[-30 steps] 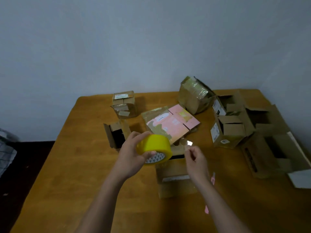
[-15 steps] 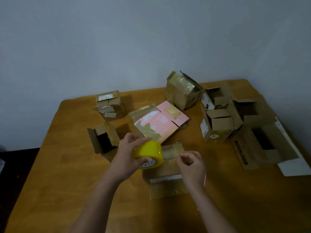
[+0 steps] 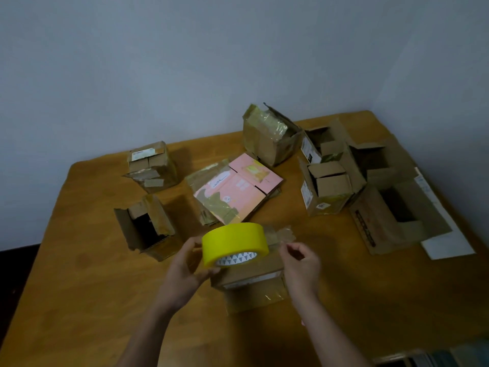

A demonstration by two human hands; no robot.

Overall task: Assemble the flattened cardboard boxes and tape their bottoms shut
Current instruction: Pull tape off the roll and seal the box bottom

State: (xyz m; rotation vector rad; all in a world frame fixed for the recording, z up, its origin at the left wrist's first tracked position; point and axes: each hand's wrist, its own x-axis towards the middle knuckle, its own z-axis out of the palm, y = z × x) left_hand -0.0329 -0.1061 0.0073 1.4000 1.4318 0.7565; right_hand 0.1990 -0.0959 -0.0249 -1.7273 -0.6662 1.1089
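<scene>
No text legible at this resolution; white labels on small taped box (image 3: 150, 165), pink flattened box (image 3: 238, 186) and open box (image 3: 328, 192) show only blurred print; dark printed strip on large open box (image 3: 397, 215) unreadable; tape roll (image 3: 234, 243) core bears triangle pattern, no words.

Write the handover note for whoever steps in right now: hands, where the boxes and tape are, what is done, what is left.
Left hand: grips the yellow tape roll above the near box.
Right hand: fingers pinched just right of the roll, apparently on the clear tape end; the tape itself is hard to see.
Near box: on the wooden table, under both hands, the one apparently being taped.
Done, it seems: several boxes stand assembled around the table, among them the open box on the left.
Left: the pink flattened box in the middle lies flat. Which bottoms are taped cannot be told.
</scene>
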